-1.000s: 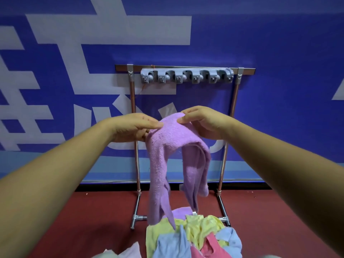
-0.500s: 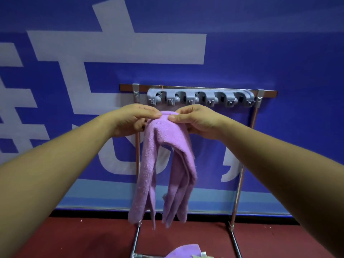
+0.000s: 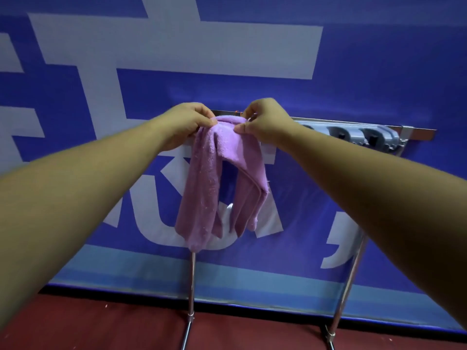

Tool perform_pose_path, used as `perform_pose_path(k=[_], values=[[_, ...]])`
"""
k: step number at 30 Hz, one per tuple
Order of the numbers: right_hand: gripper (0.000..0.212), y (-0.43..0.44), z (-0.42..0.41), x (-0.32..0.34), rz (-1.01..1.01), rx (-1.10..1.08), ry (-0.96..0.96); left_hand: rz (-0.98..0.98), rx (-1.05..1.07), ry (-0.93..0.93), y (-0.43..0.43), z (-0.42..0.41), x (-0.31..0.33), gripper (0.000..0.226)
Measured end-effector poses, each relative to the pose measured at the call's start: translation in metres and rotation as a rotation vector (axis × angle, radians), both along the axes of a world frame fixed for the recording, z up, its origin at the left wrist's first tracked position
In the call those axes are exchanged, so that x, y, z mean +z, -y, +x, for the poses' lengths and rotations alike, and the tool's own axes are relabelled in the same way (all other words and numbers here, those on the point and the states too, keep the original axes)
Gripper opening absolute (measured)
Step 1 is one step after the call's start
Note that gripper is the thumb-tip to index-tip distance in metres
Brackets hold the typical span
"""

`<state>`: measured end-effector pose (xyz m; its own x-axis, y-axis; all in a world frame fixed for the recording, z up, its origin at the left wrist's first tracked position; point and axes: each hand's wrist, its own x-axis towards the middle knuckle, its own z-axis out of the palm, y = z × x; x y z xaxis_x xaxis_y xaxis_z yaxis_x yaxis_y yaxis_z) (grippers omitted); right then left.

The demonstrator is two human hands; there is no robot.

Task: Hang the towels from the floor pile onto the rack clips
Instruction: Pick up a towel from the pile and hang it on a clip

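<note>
At the left end of the rack (image 3: pixel 353 269), up by its top bar, the towel (image 3: pixel 202 188) hangs in purple folds from a bunched top edge, its tail falling beside the rack's left leg; the left hand (image 3: pixel 184 125) grips that bunch with curled fingers, and the right hand (image 3: pixel 267 122) pinches it between thumb and fingertips just beside; both hands cover the rack's leftmost clips, so I cannot tell whether the cloth is already caught in one; the grey clips (image 3: pixel 374 140) showing toward the rack's right end hold nothing.

The step looks to be seating the towel in a clip; done well, I judge, it wants a small tight wad pressed squarely into one clip's mouth, one hand feeding while the other steadies, and the hanging weight released only once the clip has bitten; too thick a fold may jam or slip out, and a hard push may rock the rack.

Behind the rack stands a blue wall (image 3: pixel 227 92) with large white characters; under the rack lies a dark red floor (image 3: pixel 101 324); the pile is out of view.
</note>
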<state>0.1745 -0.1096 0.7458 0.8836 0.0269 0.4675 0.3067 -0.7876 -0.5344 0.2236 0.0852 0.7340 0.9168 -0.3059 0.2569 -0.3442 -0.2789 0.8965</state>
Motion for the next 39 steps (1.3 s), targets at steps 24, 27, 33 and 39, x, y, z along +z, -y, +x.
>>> perform_pose_path(k=[24,27,33,39], values=[[0.026,-0.008,0.045,-0.061,-0.270,-0.065,0.393,-0.068,-0.021,0.265,-0.003,0.042,-0.051,0.011],[0.030,-0.014,0.032,-0.070,-0.253,-0.057,0.353,-0.007,-0.133,0.193,-0.007,0.034,-0.061,0.046],[0.020,-0.020,0.028,-0.075,-0.308,-0.040,0.151,0.044,-0.120,0.267,-0.003,0.024,-0.070,0.048],[0.023,-0.024,0.008,-0.088,-0.247,-0.012,0.012,0.063,-0.056,0.173,-0.005,0.006,-0.082,0.042]])
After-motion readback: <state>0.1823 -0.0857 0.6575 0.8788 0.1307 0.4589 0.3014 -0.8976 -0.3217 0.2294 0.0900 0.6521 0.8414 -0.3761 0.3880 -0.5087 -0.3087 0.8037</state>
